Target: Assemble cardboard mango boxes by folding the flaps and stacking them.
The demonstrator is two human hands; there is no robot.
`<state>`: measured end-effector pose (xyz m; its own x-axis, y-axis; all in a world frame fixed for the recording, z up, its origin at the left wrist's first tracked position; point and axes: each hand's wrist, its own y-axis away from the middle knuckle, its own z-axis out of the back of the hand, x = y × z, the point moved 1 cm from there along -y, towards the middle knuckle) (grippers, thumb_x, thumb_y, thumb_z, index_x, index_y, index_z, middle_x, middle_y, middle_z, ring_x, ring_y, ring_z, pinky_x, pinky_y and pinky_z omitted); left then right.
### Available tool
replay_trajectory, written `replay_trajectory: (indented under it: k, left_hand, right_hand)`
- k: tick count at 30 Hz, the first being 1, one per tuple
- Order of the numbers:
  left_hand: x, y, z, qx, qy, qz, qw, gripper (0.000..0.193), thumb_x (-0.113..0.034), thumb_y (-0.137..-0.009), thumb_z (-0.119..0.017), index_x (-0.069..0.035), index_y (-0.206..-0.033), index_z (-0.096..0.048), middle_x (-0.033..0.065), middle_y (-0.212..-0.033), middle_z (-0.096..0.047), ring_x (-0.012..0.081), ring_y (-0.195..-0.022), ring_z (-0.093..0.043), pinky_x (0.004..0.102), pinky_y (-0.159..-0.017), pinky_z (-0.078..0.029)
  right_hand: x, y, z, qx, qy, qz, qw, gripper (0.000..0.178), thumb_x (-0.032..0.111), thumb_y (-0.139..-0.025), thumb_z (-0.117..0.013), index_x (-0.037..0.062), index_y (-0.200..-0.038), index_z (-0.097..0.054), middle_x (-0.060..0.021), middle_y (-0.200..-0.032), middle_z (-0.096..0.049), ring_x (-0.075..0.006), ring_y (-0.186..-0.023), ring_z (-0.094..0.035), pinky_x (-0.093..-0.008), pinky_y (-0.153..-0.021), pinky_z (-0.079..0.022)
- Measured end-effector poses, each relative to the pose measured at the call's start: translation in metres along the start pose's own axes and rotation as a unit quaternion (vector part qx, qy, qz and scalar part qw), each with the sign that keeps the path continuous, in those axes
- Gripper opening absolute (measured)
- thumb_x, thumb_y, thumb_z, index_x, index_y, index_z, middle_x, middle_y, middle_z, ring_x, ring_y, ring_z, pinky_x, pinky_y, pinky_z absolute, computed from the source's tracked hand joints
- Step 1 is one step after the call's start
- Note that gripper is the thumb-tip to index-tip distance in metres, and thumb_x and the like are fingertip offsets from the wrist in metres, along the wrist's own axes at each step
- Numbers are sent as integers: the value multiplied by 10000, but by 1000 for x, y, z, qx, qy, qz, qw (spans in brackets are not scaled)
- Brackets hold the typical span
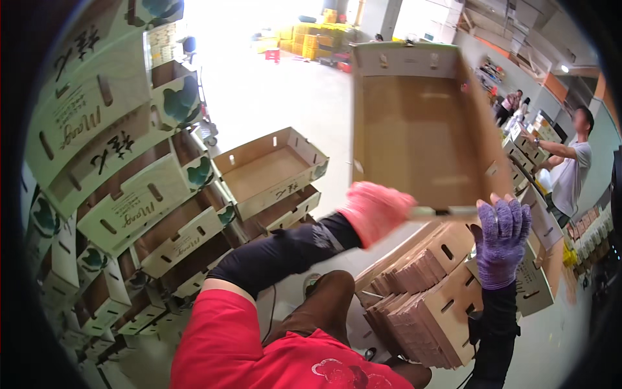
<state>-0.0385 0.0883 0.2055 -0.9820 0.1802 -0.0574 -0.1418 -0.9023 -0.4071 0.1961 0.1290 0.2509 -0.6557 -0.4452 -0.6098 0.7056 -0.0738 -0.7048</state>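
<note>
Against the left wall, stacked cardboard fruit trays (123, 194) are leaning in tall columns. Up in front, an open cardboard tray (414, 129) is hanging in the air, gripped along its near rim. Below it, flat folded cartons (427, 292) are lying in bundles. Pink-gloved left hand (374, 211) is clenching that rim; purple-gloved right hand (502, 240) is grasping it too.

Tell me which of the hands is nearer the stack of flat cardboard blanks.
Right. The right hand grips the open box's edge directly above the flat stack; the left hand is up-left.
</note>
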Motion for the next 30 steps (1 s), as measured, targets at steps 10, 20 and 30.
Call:
replay_trajectory:
  k: [10, 20, 30]
  left_hand:
    - [259, 73, -80, 15, -112, 277, 954, 214, -263, -745, -563, -88, -841, -640, 153, -816, -662, 328, -810, -642, 455, -667, -505]
    - [288, 95, -119, 130, -71, 339, 929, 271, -256, -736, -574, -75, -920, -655, 158, -875, -661, 320, -851, -637, 429, -735, -506]
    - [285, 110, -126, -312, -67, 237, 918, 231, -275, -808, -626, -73, -919, -644, 119, -881, -656, 275, -810, -643, 347, -712, -522]
  right_hand:
    - [-20, 88, 12, 36, -43, -71, 996, 309, 172, -856, -587, 90, -1146, -517, -153, -1235, -505, -369, -1165, -463, -511, -992, -354]
    - [-42, 150, -2, 132, -1, -170, 976, 302, 108, -851, -559, 29, -1143, -550, -164, -1258, -505, -362, -1211, -422, -459, -1028, -329]
    - [-41, 180, -26, 157, 2, -196, 968, 328, 137, -879, -541, 26, -1187, -531, -145, -1274, -498, -333, -1206, -430, -438, -1026, -340]
